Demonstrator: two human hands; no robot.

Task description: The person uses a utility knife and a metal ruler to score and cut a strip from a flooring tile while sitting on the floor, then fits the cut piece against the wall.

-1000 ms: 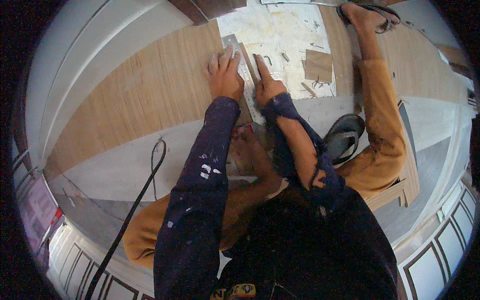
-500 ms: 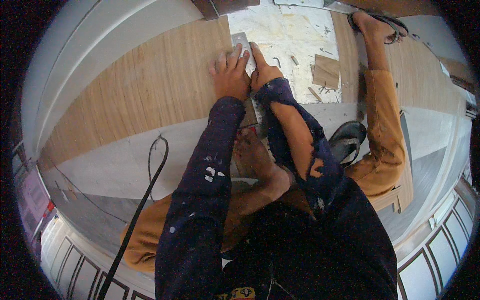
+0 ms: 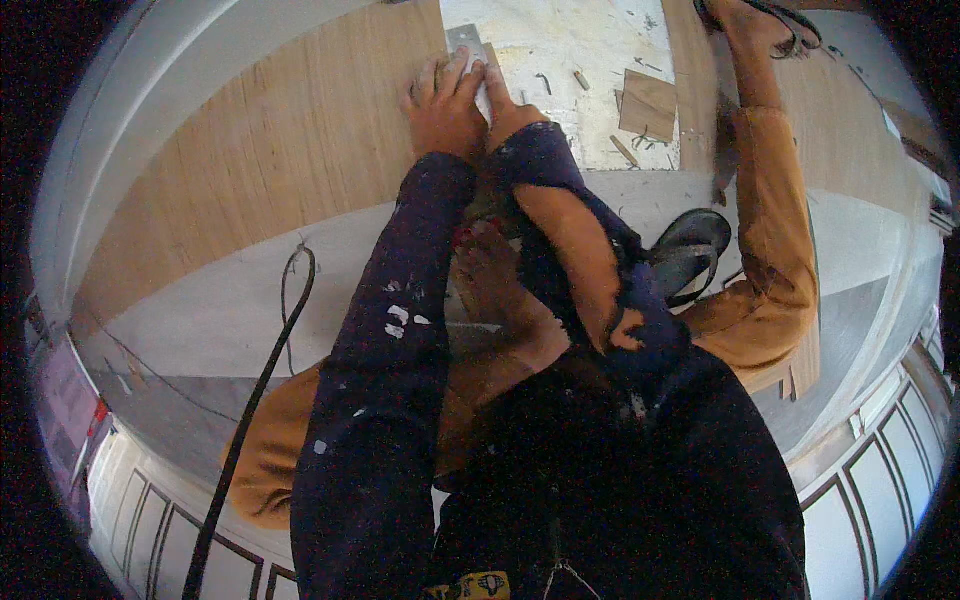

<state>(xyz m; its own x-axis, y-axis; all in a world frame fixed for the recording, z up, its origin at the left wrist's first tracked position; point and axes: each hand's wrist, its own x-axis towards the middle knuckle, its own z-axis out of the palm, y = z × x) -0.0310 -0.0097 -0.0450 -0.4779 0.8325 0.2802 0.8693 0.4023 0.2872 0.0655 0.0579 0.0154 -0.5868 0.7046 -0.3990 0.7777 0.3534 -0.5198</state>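
My left hand [image 3: 447, 108] lies flat with its fingers stretched over a grey metal bar [image 3: 464, 40], which has small holes near its far end. Under the palm's left side is a wood-grain sheet [image 3: 280, 130]. My right hand [image 3: 514, 118] presses close against the bar's right side, index finger pointing along it and the other fingers curled. Whatever those curled fingers hold is hidden. A narrow brown strip [image 3: 493, 62] shows beside the bar. Both hands rest at the left edge of a white, stained surface [image 3: 550, 40].
Square wood-grain offcuts [image 3: 648, 105] and small scraps [image 3: 624, 151] lie on the white surface. My bare foot [image 3: 495, 270] is close below my hands. A black sandal [image 3: 690, 255] lies to the right. A black cable [image 3: 262, 385] runs along the left.
The view has shifted, so the scene sits slightly higher and more to the left. Both hands remain at the metal bar, now drawn closer together.
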